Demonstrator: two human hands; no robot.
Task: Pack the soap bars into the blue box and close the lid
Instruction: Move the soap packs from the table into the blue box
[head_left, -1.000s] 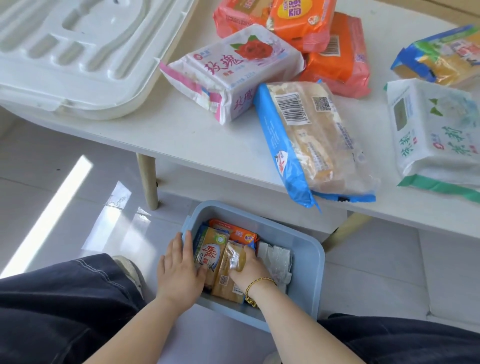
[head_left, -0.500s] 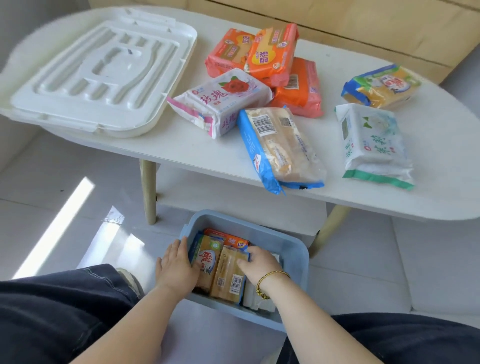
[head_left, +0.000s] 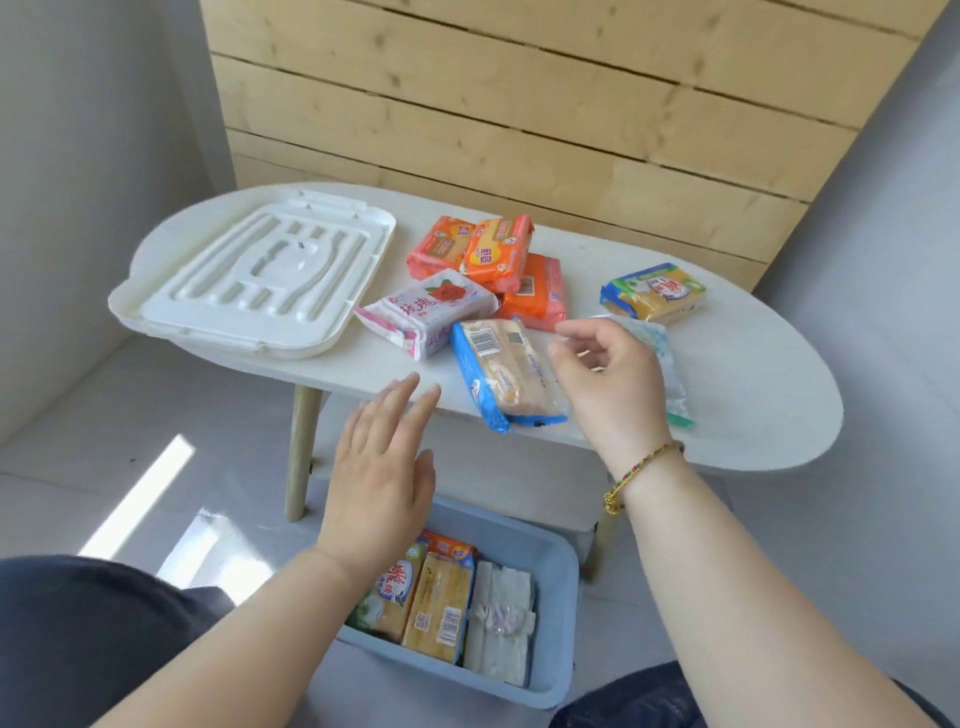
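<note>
Logged both hands lifted clear of the pale blue plastic box (head_left: 566, 597) since half a second before, up from their earlier place among its packs. Saw left hand (head_left: 379, 467) flat, palm down, fingers straight and close together, holding nothing, above the box's far rim and just short of the white oval table (head_left: 753, 395). Saw right hand (head_left: 608, 384) over the tabletop, fingers loosely curled with a gap to the thumb, gripping nothing; noted beaded bracelet (head_left: 641, 467) on that wrist. Placed right hand just beside the blue-edged clear soap pack (head_left: 506, 374) and partly in front of the white soap pack with green edge (head_left: 670, 374). Counted further on the table: white-and-pink rose-printed soap pack (head_left: 431, 312), three orange soap packs (head_left: 498, 249) heaped together, blue-and-green pack of yellow soap (head_left: 654, 291) lying apart. Found box on the floor, open, with packs standing side by side inside, among them a yellow barcoded soap pack (head_left: 439, 603) and a plain white soap pack (head_left: 498, 623). Found ribbed white plastic lid (head_left: 260, 280) on the table's left end, off the box.
</note>
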